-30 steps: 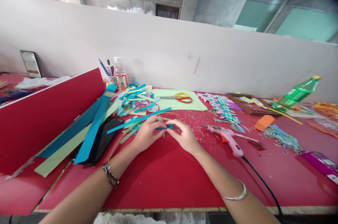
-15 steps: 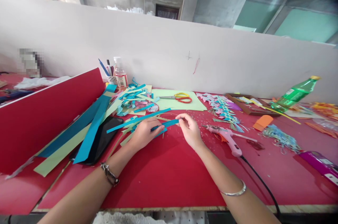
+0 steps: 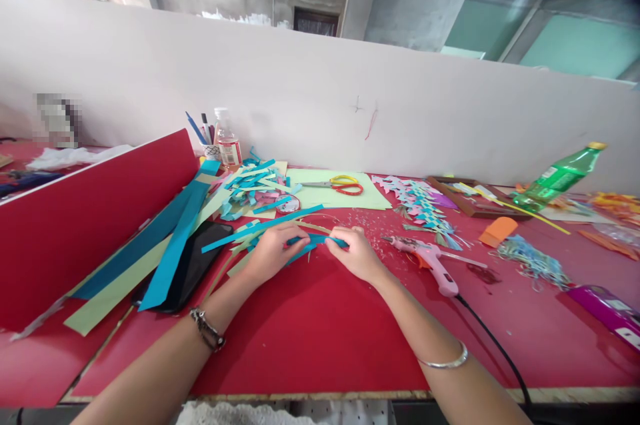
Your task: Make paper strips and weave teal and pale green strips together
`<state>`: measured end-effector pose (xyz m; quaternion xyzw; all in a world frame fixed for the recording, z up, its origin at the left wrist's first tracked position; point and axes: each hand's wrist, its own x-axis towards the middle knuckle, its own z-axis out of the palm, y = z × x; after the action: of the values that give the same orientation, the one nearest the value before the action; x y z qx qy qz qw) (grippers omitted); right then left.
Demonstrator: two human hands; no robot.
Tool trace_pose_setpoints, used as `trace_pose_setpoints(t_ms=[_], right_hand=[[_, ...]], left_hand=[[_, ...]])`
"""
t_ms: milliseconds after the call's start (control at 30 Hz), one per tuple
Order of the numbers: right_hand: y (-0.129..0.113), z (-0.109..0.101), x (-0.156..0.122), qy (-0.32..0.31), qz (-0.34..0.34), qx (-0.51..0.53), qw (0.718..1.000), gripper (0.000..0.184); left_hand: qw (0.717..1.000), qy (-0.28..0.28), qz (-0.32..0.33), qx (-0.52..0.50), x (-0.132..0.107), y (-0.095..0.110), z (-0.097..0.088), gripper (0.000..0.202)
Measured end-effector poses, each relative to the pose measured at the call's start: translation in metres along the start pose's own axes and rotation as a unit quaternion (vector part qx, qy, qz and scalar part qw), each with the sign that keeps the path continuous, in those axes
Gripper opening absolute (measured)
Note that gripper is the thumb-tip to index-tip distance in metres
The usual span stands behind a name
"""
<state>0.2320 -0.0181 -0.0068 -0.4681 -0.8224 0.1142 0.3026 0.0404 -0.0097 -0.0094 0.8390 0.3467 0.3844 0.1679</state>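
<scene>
Between my two hands runs a blue paper strip [image 3: 317, 238], held just above the red table. My left hand [image 3: 274, 248] pinches its left end between thumb and fingers. At the other end, my right hand [image 3: 354, 253] is closed on the strip, thumb in front. Other blue and pale green strips [image 3: 250, 233] lie just behind and beside my left hand. Scissors [image 3: 345, 185] with yellow and red handles rest on pale green paper [image 3: 325, 200] beyond my hands. To the right of my right hand lies a pink glue gun [image 3: 425, 261].
A heap of cut paper pieces [image 3: 253, 188] lies behind left. Long paper strips [image 3: 175, 245] cover part of a black phone [image 3: 200, 265]. Woven paper fish-like pieces [image 3: 420, 205], a tilted green bottle [image 3: 560, 178] and a purple device [image 3: 603, 311] stand or lie right. A white partition [image 3: 300, 98] closes the back.
My right hand has slid slightly left and down, closer to my left hand. Its fingers now wrap over the strip's end, and less of the strip shows between my hands.
</scene>
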Motion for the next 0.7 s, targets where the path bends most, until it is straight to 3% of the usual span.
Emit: trace_pose_setpoints(t_ms=[67,167,267,367,567,700], right_hand=[[0.0,-0.001,-0.001,0.01,0.017,-0.005,1.0,0.026],[-0.004,0.0,-0.003,0.025,0.006,-0.006,1.0,0.009],[-0.008,0.003,-0.005,-0.011,-0.033,0.009,0.999,0.021],[-0.007,0.005,-0.004,-0.054,-0.043,0.02,0.997,0.016],[-0.001,0.001,-0.001,-0.03,0.013,0.033,0.999,0.028],[0.0,0.0,-0.002,-0.02,0.015,0.042,0.999,0.035]], left_hand=[[1.0,0.009,-0.012,-0.011,0.0,0.0,0.0,0.019],[1.0,-0.011,-0.007,-0.018,0.0,0.002,0.0,0.017],[0.998,-0.052,0.008,-0.02,-0.001,0.006,0.001,0.014],[0.997,-0.068,-0.006,-0.033,-0.001,0.008,0.002,0.014],[0.992,0.028,-0.109,-0.052,-0.001,0.0,0.004,0.025],[0.987,0.019,-0.136,-0.088,0.0,-0.006,0.008,0.024]])
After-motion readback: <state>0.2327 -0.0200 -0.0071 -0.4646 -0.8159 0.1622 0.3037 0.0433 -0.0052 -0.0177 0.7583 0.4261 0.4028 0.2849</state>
